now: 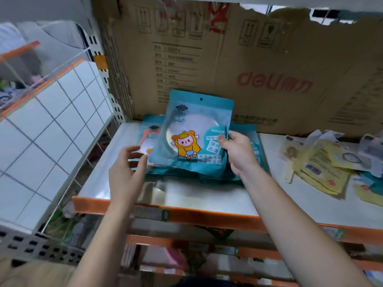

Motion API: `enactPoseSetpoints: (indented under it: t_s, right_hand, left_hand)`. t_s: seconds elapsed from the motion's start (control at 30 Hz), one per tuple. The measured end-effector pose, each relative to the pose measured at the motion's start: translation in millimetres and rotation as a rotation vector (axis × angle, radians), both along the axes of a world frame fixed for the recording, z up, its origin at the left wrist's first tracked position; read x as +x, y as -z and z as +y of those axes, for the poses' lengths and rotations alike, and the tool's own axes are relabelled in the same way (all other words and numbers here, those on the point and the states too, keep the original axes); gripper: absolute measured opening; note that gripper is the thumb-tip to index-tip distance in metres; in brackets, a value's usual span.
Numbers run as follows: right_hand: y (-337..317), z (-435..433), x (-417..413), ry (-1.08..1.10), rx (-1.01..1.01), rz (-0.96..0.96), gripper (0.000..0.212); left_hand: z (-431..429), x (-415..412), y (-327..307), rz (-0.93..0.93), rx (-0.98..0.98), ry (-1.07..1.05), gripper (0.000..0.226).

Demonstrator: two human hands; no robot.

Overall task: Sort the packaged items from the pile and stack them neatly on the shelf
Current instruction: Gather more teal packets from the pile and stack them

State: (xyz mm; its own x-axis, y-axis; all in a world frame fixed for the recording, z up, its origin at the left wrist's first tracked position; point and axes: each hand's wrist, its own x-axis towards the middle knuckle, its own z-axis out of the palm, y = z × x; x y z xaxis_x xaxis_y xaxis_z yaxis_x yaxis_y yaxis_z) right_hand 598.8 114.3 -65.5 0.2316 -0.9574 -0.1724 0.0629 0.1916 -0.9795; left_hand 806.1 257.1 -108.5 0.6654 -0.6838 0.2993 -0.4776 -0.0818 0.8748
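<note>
A teal packet (192,131) with a round mirror and a cartoon figure in orange is tilted up above a stack of like teal packets (251,141) on the white shelf (207,195). My right hand (238,150) pinches the packet's right edge, thumb on the front. My left hand (126,164) hovers at the packet's lower left corner, fingers spread and relaxed, its fingertips close to the packet; whether they touch is unclear. A loose pile of yellow and clear packets (323,164) lies on the shelf to the right.
A big brown cardboard box (248,65) fills the back of the shelf. The shelf's orange front rail (186,216) runs below my wrists. To the left stands a white wire grid panel (51,131) and a clear bin (31,65). Lower shelves hold mixed goods.
</note>
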Motion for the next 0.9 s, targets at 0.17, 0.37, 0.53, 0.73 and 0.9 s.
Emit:
enactPoseSetpoints:
  t_s: [0.17, 0.37, 0.53, 0.73, 0.9]
  right_hand:
    - [7, -5, 44, -0.106, 0.014, 0.107, 0.01]
    - [19, -8, 74, -0.167, 0.033, 0.209, 0.006]
    - [23, -12, 75, -0.137, -0.191, 0.481, 0.01]
    - [17, -12, 75, -0.125, -0.507, 0.805, 0.036]
    - [21, -12, 77, -0.125, -0.54, 0.908, 0.038]
  left_hand:
    - [28, 43, 28, -0.52, 0.228, -0.09, 0.033]
    - [31, 45, 31, -0.527, 0.218, -0.174, 0.041]
    - [34, 44, 37, -0.503, 0.222, -0.203, 0.043]
    - [33, 44, 35, -0.499, 0.24, -0.205, 0.042]
    - [33, 44, 34, -0.485, 0.245, -0.216, 0.043]
